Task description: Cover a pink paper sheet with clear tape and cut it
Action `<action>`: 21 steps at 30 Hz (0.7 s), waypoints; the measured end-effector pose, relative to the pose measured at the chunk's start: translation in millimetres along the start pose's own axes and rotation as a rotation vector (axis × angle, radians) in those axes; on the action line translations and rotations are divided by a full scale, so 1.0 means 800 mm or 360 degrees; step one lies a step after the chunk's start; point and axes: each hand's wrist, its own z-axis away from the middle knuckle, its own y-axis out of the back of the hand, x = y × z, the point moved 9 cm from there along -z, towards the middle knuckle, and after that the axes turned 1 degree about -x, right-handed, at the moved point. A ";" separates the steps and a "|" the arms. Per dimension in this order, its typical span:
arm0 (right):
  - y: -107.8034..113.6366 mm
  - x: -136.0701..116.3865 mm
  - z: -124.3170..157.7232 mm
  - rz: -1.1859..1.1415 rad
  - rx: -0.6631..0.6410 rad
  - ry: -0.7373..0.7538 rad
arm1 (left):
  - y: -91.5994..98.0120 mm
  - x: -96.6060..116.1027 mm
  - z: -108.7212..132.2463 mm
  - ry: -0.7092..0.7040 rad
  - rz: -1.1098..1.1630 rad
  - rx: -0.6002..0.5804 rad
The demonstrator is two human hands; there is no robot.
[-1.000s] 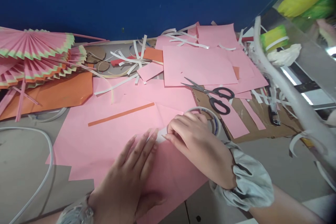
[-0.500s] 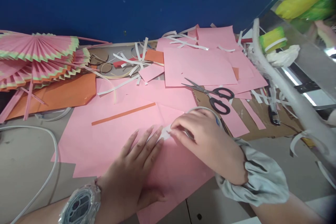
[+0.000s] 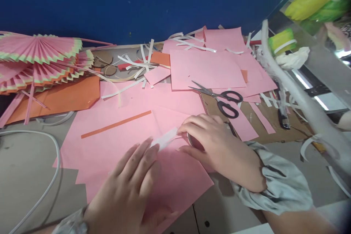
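My left hand (image 3: 137,172) lies on a pink paper sheet (image 3: 175,175), fingers stretched out, with fingertips touching the near end of a flat white strip that looks like tape (image 3: 166,139). At the strip's other end, my right hand (image 3: 211,140) pinches it between thumb and fingers. The curved edge of a round thing, perhaps a tape roll (image 3: 194,141), shows under the right palm; most of it is hidden. A narrow orange strip (image 3: 116,124) lies on the pink paper beyond my left hand.
Black-handled scissors (image 3: 216,97) lie open on cardboard and pink sheets. Pleated pink paper fans (image 3: 38,49) rest on orange paper (image 3: 57,98) at the left. White paper scraps (image 3: 146,58) lie along the blue wall (image 3: 109,3). A white cable (image 3: 56,153) crosses the left side.
My left hand has slid toward me and left, and more of the white strip shows between the hands. The pink sheet and orange strip have shifted left.
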 end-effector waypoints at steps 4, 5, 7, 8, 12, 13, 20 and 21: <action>-0.005 -0.002 -0.004 0.0073 -0.0026 -0.0009 | -0.024 -0.005 -0.008 -0.0036 0.0014 -0.0127; -0.005 -0.002 -0.005 0.0052 -0.0037 -0.0017 | -0.030 -0.005 -0.008 -0.0042 0.0012 -0.0170; -0.005 -0.001 -0.006 -0.0010 -0.0060 -0.0044 | -0.036 -0.005 -0.006 -0.0064 0.0011 -0.0212; -0.005 0.000 -0.006 -0.0033 -0.0067 -0.0062 | -0.037 -0.005 -0.005 -0.0069 0.0012 -0.0221; -0.006 0.001 -0.005 -0.0065 -0.0060 -0.0088 | -0.036 -0.006 -0.003 -0.0027 0.0024 -0.0215; -0.007 0.001 -0.005 -0.0056 -0.0055 -0.0088 | -0.036 -0.007 -0.004 -0.0012 0.0024 -0.0215; -0.006 0.003 -0.004 0.0179 -0.0034 -0.0101 | -0.043 -0.008 -0.003 -0.0001 0.0047 -0.0258; -0.005 0.002 -0.004 0.0180 -0.0015 -0.0092 | -0.043 -0.007 -0.003 0.0000 0.0043 -0.0256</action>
